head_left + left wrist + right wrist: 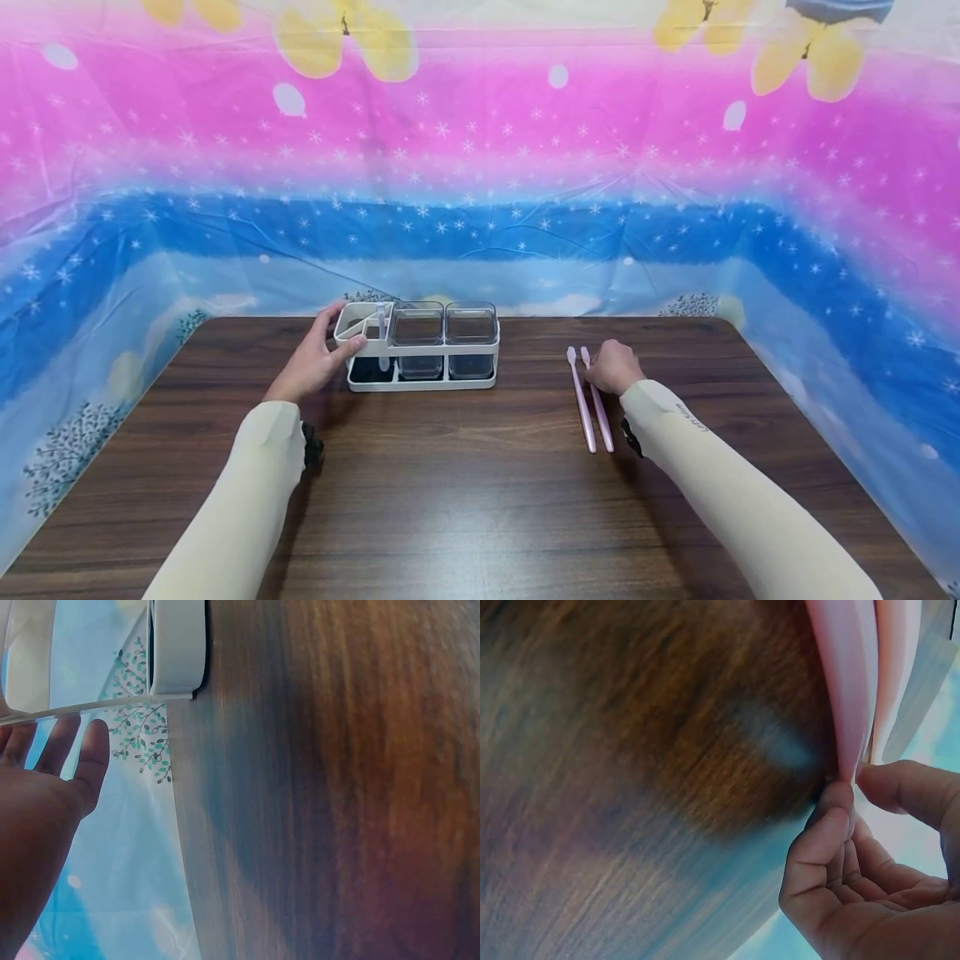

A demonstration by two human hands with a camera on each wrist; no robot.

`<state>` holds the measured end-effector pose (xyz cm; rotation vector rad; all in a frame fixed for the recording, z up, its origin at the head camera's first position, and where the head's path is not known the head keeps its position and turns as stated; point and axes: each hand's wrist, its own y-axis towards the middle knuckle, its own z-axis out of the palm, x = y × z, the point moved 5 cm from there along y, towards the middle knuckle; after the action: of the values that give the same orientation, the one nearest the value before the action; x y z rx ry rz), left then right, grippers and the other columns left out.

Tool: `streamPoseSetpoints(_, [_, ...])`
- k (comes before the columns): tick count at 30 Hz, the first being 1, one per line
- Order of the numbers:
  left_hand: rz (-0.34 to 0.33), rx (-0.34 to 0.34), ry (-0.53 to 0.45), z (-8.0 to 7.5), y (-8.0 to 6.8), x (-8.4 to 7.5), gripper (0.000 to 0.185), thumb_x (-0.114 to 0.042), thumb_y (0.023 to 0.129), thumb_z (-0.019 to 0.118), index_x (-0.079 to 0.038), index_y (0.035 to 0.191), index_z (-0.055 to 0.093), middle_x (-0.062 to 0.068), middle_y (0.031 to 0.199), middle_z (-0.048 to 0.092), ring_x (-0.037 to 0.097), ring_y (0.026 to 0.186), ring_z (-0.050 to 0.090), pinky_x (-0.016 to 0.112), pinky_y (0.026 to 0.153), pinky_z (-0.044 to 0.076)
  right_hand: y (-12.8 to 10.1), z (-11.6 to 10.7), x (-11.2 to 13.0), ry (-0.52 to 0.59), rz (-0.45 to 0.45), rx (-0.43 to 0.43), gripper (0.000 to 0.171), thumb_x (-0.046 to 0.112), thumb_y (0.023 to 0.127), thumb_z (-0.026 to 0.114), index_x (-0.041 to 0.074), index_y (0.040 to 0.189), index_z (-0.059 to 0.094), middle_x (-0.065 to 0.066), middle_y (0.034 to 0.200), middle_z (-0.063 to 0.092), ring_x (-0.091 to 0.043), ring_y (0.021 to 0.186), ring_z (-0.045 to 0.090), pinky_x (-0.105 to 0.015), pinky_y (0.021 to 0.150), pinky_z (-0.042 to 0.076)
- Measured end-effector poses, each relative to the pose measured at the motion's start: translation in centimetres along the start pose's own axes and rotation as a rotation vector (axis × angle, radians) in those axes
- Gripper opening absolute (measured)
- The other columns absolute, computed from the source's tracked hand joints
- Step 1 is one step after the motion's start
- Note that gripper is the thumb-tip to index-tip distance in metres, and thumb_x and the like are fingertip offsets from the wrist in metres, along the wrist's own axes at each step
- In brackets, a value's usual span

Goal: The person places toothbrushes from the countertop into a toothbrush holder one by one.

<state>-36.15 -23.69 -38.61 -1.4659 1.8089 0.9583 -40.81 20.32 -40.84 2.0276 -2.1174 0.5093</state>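
Two pink toothbrushes [590,402] lie side by side toward the right edge of the worktop [465,492] — light, stiff and thin, probably easiest pinched at the neck or mid-handle. The right hand [613,367] crouches over their upper ends, fingers [832,825] curled and pinching one; the left hand [311,360] grips the left end of the white holder [420,343] near the far edge — thumb hooked over its rim.
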Motion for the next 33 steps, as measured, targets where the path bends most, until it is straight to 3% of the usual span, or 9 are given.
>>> streamPoseSetpoints(7, [-0.007,0.004,0.005,0.1,-0.1,-0.2,0.082,-0.039,0.095,0.055,-0.008,0.152,0.005,0.025,0.148,0.021,0.044,0.13,0.029,0.06,0.1,0.029,0.2,0.3,-0.6,0.035,0.052,0.017,0.023,0.021,0.082,0.071,0.001,0.079,0.062,-0.011,0.076,0.058,-0.025,0.069,0.056,-0.036,0.06,0.047])
streamPoseSetpoints(13, [-0.004,0.0,0.006,0.1,-0.1,-0.2,0.082,-0.039,0.095,0.056,-0.008,0.152,0.005,0.025,0.148,0.021,0.043,0.13,0.03,0.059,0.1,0.029,0.0,-0.4,-0.8,0.111,0.057,-0.009,0.025,0.024,0.082,0.072,0.001,0.075,0.064,-0.012,0.076,0.061,-0.025,0.067,0.058,-0.036,0.059,0.048])
streamPoseSetpoints(21, [0.002,-0.002,0.003,-0.1,0.0,-0.2,0.082,-0.038,0.095,0.056,-0.007,0.152,0.006,0.025,0.148,0.022,0.043,0.13,0.029,0.059,0.1,0.028,-0.4,-2.3,-0.2,0.146,-0.006,-0.14,0.017,0.02,0.081,0.068,0.005,0.073,0.063,-0.009,0.078,0.062,-0.025,0.072,0.056,-0.037,0.066,0.046])
streamPoseSetpoints(24, [0.003,-0.003,0.005,0.0,0.0,-0.2,0.082,-0.038,0.095,0.056,-0.007,0.152,0.006,0.025,0.148,0.022,0.043,0.131,0.028,0.059,0.101,0.027,-0.6,-2.8,0.2,0.203,-0.048,-0.199,0.014,0.017,0.081,0.067,0.004,0.079,0.063,-0.01,0.079,0.062,-0.025,0.071,0.056,-0.036,0.064,0.047])
streamPoseSetpoints(33, [-0.001,-0.003,0.007,0.0,0.0,-0.2,0.082,-0.039,0.095,0.055,-0.006,0.152,0.005,0.025,0.148,0.021,0.044,0.131,0.028,0.06,0.101,0.027,-1.3,-4.7,2.8,0.34,-0.282,-0.389,0.01,0.007,0.078,0.061,0.004,0.087,0.062,-0.008,0.08,0.062,-0.022,0.072,0.056,-0.034,0.065,0.047])
